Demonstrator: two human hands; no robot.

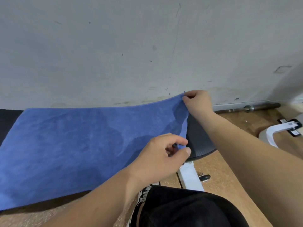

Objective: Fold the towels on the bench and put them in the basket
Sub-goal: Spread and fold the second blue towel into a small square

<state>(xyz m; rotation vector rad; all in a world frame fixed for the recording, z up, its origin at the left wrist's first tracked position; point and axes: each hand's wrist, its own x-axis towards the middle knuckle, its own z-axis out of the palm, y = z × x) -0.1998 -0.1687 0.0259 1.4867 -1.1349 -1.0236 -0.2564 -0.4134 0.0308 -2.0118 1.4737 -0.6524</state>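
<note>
A blue towel (78, 141) lies spread over the black padded bench (199, 141), covering most of it. My right hand (197, 102) pinches the towel's far right corner, lifted slightly near the wall. My left hand (161, 154) pinches the near right corner at the bench's end. The right edge of the towel hangs stretched between the two hands. No basket is in view.
A grey wall (131, 46) stands right behind the bench. A steel barbell (249, 108) lies on the cork floor along the wall at right. The bench's white frame (191, 176) and a white base part (278, 128) sit on the floor. My dark-trousered leg (188, 208) is at the bottom.
</note>
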